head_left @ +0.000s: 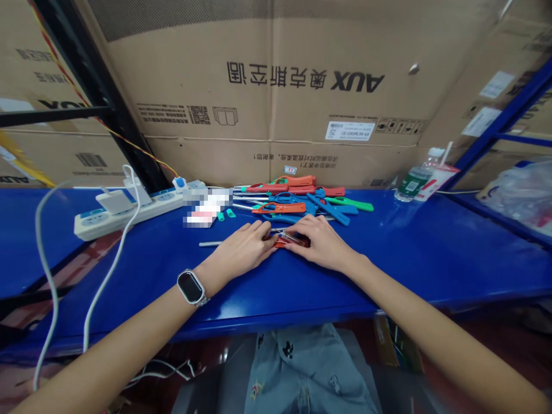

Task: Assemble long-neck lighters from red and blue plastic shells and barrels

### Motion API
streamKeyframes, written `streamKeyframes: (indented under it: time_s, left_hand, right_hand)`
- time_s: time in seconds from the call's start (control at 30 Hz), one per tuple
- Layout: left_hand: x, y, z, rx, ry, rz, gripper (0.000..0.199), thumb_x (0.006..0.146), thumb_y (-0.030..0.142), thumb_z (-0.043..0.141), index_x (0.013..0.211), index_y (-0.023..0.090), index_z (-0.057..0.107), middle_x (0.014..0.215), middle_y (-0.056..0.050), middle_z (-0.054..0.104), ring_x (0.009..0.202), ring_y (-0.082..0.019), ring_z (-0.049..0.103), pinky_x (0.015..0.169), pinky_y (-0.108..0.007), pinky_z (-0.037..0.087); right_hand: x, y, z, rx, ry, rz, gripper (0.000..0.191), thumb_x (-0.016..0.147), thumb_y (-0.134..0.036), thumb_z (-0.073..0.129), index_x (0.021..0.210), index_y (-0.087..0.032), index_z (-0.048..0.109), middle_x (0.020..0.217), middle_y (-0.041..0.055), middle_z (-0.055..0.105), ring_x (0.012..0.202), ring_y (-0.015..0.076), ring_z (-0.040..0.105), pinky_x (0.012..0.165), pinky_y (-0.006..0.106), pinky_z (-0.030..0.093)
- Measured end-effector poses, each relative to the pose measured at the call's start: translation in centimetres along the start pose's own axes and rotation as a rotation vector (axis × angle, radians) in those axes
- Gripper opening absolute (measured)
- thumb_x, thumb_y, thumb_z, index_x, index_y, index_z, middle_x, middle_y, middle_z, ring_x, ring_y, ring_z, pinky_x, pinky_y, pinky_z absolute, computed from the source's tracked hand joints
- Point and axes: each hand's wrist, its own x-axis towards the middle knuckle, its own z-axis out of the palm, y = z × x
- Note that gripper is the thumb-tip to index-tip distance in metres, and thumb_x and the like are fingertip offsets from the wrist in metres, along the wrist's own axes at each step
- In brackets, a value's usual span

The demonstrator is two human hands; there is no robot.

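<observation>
Low over the blue table, a red-orange long-nosed lighter [282,244] lies between my two hands, its metal tube [210,244] sticking out to the left. My left hand [244,247] is closed around the tube end of its handle. From the other side, my right hand [325,241] grips the handle end, where a clear part and a thin metal piece show; the fingers hide much of it. Just beyond them lies a pile of similar lighters, with an orange one [280,209], a blue one [330,208] and a green one [356,204] among them.
Small green caps [221,217] lie left of the pile, near a blurred-out packet [207,210]. A white power strip [92,226] with plugs and cables runs along the left. A bottle [411,183] and a cup [436,181] stand back right, before a tall cardboard sheet [276,115].
</observation>
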Motion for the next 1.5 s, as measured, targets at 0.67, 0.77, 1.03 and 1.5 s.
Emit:
streamKeyframes:
  time_s: [0.67, 0.77, 1.03, 1.5]
  left_hand:
    - [0.1, -2.6, 0.4, -0.470, 0.086, -0.022, 0.032, 0.105, 0.040, 0.057, 0.119, 0.018, 0.075, 0.109, -0.011, 0.070, 0.104, -0.025, 0.064, 0.094, -0.043, 0.053]
    - [0.2, -2.5, 0.2, -0.484, 0.085, -0.030, 0.032, 0.105, 0.041, 0.056, 0.120, 0.019, 0.075, 0.108, -0.011, 0.070, 0.103, -0.025, 0.063, 0.095, -0.044, 0.053]
    - [0.3, -2.3, 0.1, -0.442, 0.093, -0.056, 0.027, 0.105, 0.029, 0.053, 0.114, 0.019, 0.076, 0.105, -0.010, 0.071, 0.100, -0.024, 0.064, 0.092, -0.042, 0.053]
    - [0.5, -1.4, -0.2, -0.064, 0.080, -0.002, 0.030, 0.106, 0.022, 0.049, 0.109, 0.018, 0.079, 0.099, -0.011, 0.068, 0.090, -0.024, 0.062, 0.079, -0.039, 0.050]
  right_hand:
    - [0.2, -0.6, 0.3, 0.038, 0.040, 0.087, 0.024, 0.095, -0.044, 0.072, 0.105, -0.022, 0.075, 0.106, 0.0071, 0.078, 0.103, 0.0275, 0.063, 0.090, 0.045, 0.038]
    - [0.3, -0.7, 0.5, 0.034, 0.031, 0.108, 0.018, 0.093, -0.037, 0.075, 0.103, -0.022, 0.075, 0.102, 0.0061, 0.078, 0.100, 0.0266, 0.063, 0.088, 0.043, 0.037]
    - [0.4, -0.3, 0.5, 0.058, 0.010, 0.106, 0.016, 0.093, -0.030, 0.074, 0.107, -0.022, 0.075, 0.103, 0.0062, 0.078, 0.098, 0.0260, 0.064, 0.088, 0.043, 0.038]
    - [0.4, -0.6, 0.5, 0.143, 0.074, 0.129, 0.013, 0.095, -0.034, 0.072, 0.096, -0.021, 0.076, 0.093, 0.0052, 0.078, 0.091, 0.0232, 0.065, 0.085, 0.041, 0.039]
